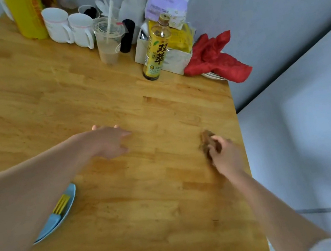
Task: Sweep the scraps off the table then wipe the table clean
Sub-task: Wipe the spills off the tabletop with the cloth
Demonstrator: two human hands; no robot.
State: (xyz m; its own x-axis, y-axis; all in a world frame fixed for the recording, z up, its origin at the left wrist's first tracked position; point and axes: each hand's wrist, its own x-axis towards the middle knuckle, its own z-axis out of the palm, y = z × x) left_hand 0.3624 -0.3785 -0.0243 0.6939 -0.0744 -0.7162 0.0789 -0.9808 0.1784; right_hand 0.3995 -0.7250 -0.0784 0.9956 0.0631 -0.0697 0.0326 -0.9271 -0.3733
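Take the tea bottle (155,52) at the back of the worktop (128,198) as your landmark.

Far to the near-left of the bottle, a blue plate (68,205) with a yellow fork (61,204) lies partly under your left forearm. If you pull this arm back low, it can catch the plate and push it along the wood, or knock the fork off.

Nearer to you than the bottle and a little to its left, your left hand (108,143) hovers over the wood, its grip spread, the fingers relaxed and holding nothing. It is blurred, so I cannot tell if it touches the surface. A wide sweep toward the bottle can hit the plastic cup (108,40) beside it, which I judge easy to tip.

To the near-right of the bottle, close to the worktop edge, your right hand (224,154) pinches a brown wad (208,140), probably the scraps or a cloth; the blur hides which. The grip looks loose, so pieces may fall to the floor.

Just right of the bottle, the red cloth (217,58) hangs over the edge and may slide off.
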